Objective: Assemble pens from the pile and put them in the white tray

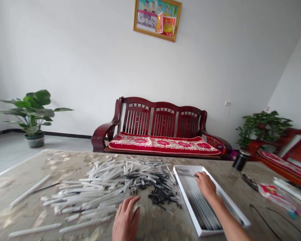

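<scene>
Right hand [206, 184] in box [190, 184]; left hand [126, 217] beside tube pile [100, 197].
Right fingers bunched, grip unclear; sticks [203, 211] lie in box. Left fingers loosely curved, thumb apart, nothing seen held.

The left hand [126, 216] is low and near the body, back upward — fingers loosely bent, thumb spread from them. The right hand [206, 184] reaches farther forward, fingers curled and tips pointing left — its bare forearm [227, 216] slanting in from the lower right.
</scene>
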Demonstrator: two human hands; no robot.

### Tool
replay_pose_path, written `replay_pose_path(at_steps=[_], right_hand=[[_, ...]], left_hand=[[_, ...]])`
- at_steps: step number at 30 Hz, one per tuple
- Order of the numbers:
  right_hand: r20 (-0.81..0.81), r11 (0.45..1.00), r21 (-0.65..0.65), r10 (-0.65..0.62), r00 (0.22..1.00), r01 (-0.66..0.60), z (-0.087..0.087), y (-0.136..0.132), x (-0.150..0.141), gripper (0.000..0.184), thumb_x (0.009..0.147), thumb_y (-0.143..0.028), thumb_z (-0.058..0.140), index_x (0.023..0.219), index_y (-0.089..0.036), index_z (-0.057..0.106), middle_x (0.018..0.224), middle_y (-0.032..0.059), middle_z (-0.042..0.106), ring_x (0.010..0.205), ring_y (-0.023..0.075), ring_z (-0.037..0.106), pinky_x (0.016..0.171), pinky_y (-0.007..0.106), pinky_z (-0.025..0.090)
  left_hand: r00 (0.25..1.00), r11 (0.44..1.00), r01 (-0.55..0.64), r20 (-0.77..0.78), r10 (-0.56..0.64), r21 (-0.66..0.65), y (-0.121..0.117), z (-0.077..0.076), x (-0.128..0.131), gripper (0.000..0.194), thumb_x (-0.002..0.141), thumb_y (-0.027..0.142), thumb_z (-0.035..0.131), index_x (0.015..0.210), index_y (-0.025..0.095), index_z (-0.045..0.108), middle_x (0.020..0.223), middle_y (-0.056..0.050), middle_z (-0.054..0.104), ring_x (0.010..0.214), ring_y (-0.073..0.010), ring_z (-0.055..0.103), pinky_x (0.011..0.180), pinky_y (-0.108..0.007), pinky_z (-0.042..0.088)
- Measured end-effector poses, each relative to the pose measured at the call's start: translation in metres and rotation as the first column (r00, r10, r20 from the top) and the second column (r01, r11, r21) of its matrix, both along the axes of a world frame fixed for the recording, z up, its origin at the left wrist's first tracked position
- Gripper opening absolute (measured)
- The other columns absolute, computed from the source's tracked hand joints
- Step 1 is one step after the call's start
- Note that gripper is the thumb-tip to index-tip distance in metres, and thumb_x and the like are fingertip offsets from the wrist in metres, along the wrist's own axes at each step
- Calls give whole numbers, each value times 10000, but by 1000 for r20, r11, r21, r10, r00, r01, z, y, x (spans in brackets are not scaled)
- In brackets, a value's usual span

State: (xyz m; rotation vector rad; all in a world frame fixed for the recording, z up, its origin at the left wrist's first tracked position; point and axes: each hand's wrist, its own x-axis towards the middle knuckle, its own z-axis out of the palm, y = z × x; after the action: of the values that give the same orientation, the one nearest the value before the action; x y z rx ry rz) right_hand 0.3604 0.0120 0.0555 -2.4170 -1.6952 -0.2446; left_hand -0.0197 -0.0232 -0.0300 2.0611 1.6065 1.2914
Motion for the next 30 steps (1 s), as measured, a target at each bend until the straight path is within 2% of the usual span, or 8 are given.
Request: replay_pose_path(at_steps=[4, 10, 16, 20, 24, 27, 29, 30], right_hand=[[19, 998, -57, -30, 999, 31, -16, 4, 21, 218, 880, -163, 528, 985, -218, 710, 1052, 83, 652, 951, 198, 631, 734, 261, 406], [22, 995, -97, 13, 1000, -11, -29, 21, 23, 248, 870, -135, 523, 1016, -225, 702, 1066, 67, 642, 976, 175, 630, 757, 242, 396], [26, 995, -101, -13, 1000, 15, -37, 36, 22, 239, 862, -156, 547, 1048, -228, 679, 1114, 72, 645, 919, 177, 654, 704, 257, 398], [38, 994, -101, -26, 999, 30, -39, 36, 22, 218, 865, -178, 553, 1038, -221, 677, 1111, 90, 656, 913, 196, 668, 685, 272, 407], [51, 995, -97, -13, 999, 18, -34, 38, 23, 221, 876, -191, 520, 1029, -214, 677, 1099, 118, 663, 934, 234, 669, 706, 301, 430], [-5, 994, 19, 104, 995, -103, -26, 44, 2, 246, 896, -229, 465, 1031, -219, 670, 1103, 101, 668, 990, 232, 649, 776, 306, 451], [-107, 959, 149, 259, 960, -242, -21, 43, -33, 245, 884, -260, 461, 1002, -237, 675, 1060, 74, 685, 982, 218, 644, 810, 296, 460], [-159, 930, 174, 351, 923, -324, -18, 41, -56, 239, 875, -269, 465, 977, -247, 681, 1028, 60, 693, 956, 212, 647, 812, 291, 464]], left_hand=[[992, 993, 109, -53, -111, -38, -1, -4, 3, 262, 853, 265, 516, 1021, 329, 707, 1024, -6, 716, 971, -210, 649, 848, -340, 522], [1000, 999, 25, 15, -24, -41, -4, -9, 10, 262, 857, 237, 470, 939, 320, 706, 945, -3, 708, 924, -206, 636, 830, -340, 497], [998, 999, 48, 35, -48, -16, -4, -12, 10, 225, 848, 232, 509, 906, 326, 705, 916, 2, 707, 906, -205, 636, 809, -325, 493], [997, 997, 74, -16, -75, -30, -5, -5, 9, 194, 846, 226, 544, 908, 316, 704, 899, -3, 711, 890, -200, 644, 793, -305, 497], [983, 983, 131, -110, -146, -126, -13, 7, 14, 162, 884, 266, 534, 874, 281, 695, 849, -11, 712, 847, -178, 659, 740, -252, 482], [963, 959, 145, -188, -194, -245, -18, 11, 21, 253, 917, 226, 469, 771, 240, 676, 817, -17, 717, 799, -151, 671, 693, -212, 449], [943, 937, 175, -223, -248, -303, -20, 11, 25, 268, 917, 226, 460, 750, 224, 670, 814, -24, 725, 772, -143, 677, 656, -200, 428], [932, 927, 196, -232, -277, -320, -20, 10, 26, 264, 914, 232, 464, 747, 220, 669, 813, -26, 729, 760, -141, 678, 639, -197, 417]])
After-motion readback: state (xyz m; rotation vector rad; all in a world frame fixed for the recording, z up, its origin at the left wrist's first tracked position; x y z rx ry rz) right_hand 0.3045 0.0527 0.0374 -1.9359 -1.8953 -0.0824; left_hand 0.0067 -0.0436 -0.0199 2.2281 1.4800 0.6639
